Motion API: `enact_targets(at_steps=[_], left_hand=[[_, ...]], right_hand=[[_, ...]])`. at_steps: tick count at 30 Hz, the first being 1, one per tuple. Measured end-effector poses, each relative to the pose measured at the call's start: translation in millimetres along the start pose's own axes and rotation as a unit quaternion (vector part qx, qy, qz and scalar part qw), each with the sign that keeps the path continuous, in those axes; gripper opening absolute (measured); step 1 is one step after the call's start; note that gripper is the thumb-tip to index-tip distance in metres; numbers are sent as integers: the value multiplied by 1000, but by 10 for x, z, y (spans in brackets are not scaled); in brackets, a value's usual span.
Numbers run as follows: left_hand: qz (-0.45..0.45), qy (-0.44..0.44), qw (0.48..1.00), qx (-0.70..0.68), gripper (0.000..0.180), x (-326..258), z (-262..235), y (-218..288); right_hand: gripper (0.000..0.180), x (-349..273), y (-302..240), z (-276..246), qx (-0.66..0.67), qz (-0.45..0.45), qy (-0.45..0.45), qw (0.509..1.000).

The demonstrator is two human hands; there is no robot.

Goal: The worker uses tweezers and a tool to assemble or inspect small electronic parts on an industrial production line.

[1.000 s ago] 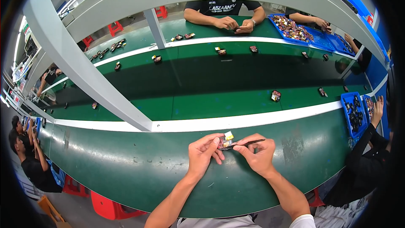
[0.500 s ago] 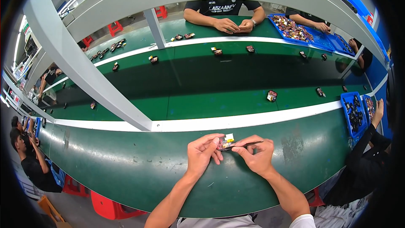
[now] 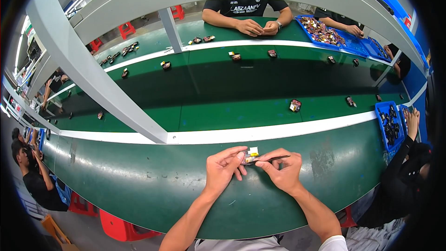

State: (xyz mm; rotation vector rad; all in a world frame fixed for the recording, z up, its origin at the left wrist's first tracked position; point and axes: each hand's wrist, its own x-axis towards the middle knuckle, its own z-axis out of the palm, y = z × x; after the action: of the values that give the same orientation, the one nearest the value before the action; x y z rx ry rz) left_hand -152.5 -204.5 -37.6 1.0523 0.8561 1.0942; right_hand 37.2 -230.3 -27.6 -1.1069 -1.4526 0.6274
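Observation:
Above the near green table, my left hand pinches a small electronic module between thumb and fingers. The module has a dark reddish body, and a white and yellow tab sticks up from its far side. My right hand is closed on thin dark tweezers, held like a pen. Their tip meets the near right side of the module, though the exact contact is too small to make out. My fingers cover part of the module.
Beyond a white rail runs a green conveyor belt with scattered modules, one of them ahead to the right. A blue tray of black parts stands at right, near a co-worker's arm. A grey post slants across the left.
The modules on the belt have shifted slightly left. At the right, the co-worker's raised hand and arm have moved a little. My hands and the module are nearly still.

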Motion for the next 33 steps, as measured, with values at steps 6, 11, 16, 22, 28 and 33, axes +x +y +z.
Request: enact_targets(at_steps=[6, 11, 16, 22, 28, 33], left_hand=[[4, 15, 1000, 16, 25, -12, 20, 9], [19, 33, 999, 19, 24, -12, 11, 21], [10, 40, 999, 22, 24, -27, 11, 27], [17, 42, 998, 33, 24, -32, 19, 29], [18, 44, 998, 36, 23, -11, 21, 22], [16, 47, 998, 44, 23, -26, 16, 30]], right_hand=[[11, 19, -23, -6, -5, 25, -6, 1000], [11, 24, -48, 7, 24, 15, 8, 1000], [13, 3, -31, 17, 3, 9, -6, 1000], [16, -8, -22, 14, -9, -4, -7, 1000], [16, 8, -22, 20, -15, -8, -4, 1000], [16, -1, -13, 42, -16, -11, -8, 1000]])
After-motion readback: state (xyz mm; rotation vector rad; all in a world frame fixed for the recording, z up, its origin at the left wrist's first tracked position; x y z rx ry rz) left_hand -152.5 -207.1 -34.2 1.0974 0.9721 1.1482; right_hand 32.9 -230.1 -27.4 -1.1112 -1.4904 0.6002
